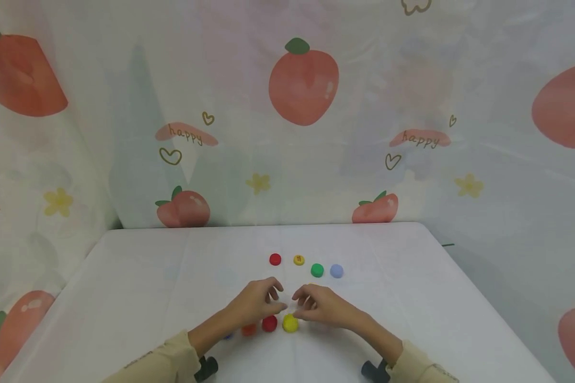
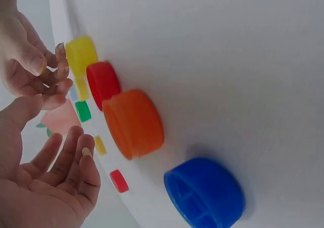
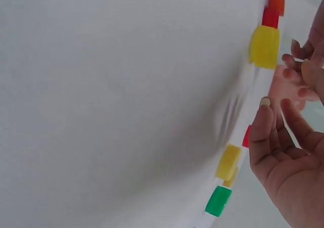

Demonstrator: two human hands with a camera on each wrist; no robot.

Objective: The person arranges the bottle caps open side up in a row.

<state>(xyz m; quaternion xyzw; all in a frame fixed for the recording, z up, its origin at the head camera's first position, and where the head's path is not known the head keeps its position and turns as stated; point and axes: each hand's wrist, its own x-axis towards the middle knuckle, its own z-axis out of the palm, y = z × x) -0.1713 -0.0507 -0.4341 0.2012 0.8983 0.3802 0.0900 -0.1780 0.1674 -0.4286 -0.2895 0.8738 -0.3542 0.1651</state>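
Note:
My left hand [image 1: 261, 300] and right hand [image 1: 323, 306] hover over the table, facing each other with fingers loosely bent and a small gap between them. Neither holds anything. Below them is a front row of plastic caps: a yellow cap [image 1: 290, 323], a red cap [image 1: 269, 323], an orange cap [image 2: 134, 124] and a blue cap [image 2: 205, 193]. In the head view, my left arm partly covers the orange and blue ones. Another yellow cap [image 3: 229, 162] appears below my right fingers in the right wrist view; the right hand hides it from the head view.
Farther back lie smaller-looking caps: red [image 1: 275, 259], yellow [image 1: 299, 260], green [image 1: 317, 270] and light blue [image 1: 336, 271]. A white cloth covers the table [image 1: 139, 287]. Behind it hangs a peach-printed curtain [image 1: 249, 101].

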